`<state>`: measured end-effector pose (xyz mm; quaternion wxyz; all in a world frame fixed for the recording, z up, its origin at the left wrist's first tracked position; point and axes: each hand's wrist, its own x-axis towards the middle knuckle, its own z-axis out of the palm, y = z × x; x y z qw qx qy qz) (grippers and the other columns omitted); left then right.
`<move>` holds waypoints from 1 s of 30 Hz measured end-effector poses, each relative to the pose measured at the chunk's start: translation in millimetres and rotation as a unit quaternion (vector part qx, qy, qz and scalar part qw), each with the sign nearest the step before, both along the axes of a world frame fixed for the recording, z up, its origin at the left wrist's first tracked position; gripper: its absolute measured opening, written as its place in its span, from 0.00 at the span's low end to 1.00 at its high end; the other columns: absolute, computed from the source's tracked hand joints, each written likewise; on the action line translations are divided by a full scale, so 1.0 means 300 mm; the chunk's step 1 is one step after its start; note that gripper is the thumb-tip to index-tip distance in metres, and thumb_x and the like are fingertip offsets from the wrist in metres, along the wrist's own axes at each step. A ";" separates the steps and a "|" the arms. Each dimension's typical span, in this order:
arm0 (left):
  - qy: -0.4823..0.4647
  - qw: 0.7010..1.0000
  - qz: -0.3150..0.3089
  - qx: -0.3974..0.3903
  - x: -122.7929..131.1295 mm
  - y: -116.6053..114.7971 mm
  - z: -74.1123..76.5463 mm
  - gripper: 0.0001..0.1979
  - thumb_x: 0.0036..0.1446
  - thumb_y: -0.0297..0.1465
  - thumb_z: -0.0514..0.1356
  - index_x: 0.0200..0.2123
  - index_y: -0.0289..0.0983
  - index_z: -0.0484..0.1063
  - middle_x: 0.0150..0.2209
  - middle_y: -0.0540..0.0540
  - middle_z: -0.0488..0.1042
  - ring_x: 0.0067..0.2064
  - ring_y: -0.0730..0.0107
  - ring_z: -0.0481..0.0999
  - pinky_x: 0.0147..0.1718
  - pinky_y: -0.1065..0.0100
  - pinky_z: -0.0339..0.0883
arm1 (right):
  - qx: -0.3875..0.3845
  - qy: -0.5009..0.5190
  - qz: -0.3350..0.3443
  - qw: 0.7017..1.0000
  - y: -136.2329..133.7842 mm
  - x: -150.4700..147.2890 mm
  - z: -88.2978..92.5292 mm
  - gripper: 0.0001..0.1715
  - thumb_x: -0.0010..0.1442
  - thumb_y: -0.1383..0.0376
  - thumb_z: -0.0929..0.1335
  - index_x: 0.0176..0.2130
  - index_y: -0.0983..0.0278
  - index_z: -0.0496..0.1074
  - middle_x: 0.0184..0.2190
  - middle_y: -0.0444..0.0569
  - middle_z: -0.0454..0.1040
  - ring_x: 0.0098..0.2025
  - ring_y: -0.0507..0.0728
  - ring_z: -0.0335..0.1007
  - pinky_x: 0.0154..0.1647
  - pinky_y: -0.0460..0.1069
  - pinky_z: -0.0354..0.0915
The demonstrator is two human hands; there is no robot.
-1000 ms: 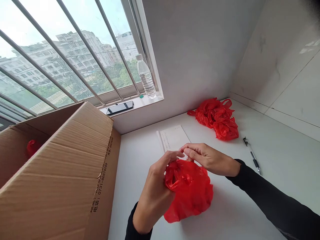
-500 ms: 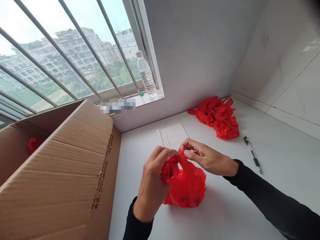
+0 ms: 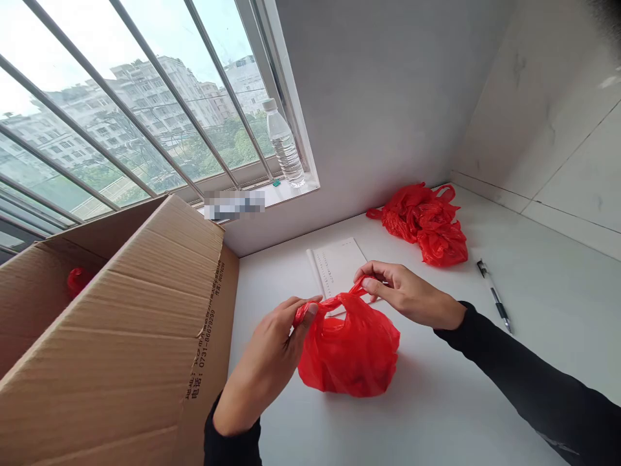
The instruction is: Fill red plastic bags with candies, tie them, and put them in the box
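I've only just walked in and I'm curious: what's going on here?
A person is handling a red plastic bag on a white table. The left hand and the right hand each grip part of its top, with gathered red plastic stretched between them. Farther back lies a crumpled red heap, with a pen nearer and to the right. An open cardboard box at the left has something red inside.
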<state>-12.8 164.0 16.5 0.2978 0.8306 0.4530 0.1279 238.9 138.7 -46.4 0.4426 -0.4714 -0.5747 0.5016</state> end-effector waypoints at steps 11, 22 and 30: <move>0.181 0.980 0.052 -0.060 -0.236 0.070 0.008 0.29 0.66 0.53 0.47 0.30 0.40 0.77 0.32 0.45 0.77 0.32 0.60 0.70 0.32 0.64 0.59 | -0.073 -0.191 0.029 0.978 0.041 0.120 -0.025 0.09 0.65 0.62 0.63 0.37 0.61 0.71 0.26 0.40 0.62 0.26 0.51 0.52 0.26 0.48 0.52; 0.045 0.995 0.088 -0.029 -0.180 0.045 0.031 0.25 0.68 0.49 0.49 0.41 0.42 0.81 0.32 0.46 0.79 0.35 0.60 0.75 0.36 0.64 0.67 | -0.061 -0.174 -0.010 0.983 0.039 0.127 -0.022 0.13 0.67 0.55 0.63 0.44 0.60 0.71 0.27 0.39 0.61 0.27 0.51 0.53 0.27 0.48 0.53; -0.109 0.990 -0.017 -0.085 -0.041 -0.003 0.055 0.12 0.68 0.40 0.57 0.38 0.42 0.78 0.37 0.48 0.79 0.38 0.65 0.76 0.38 0.68 0.68 | -0.009 -0.051 -0.067 0.996 0.028 0.087 -0.006 0.14 0.65 0.52 0.68 0.41 0.60 0.73 0.38 0.45 0.73 0.42 0.57 0.70 0.47 0.54 0.65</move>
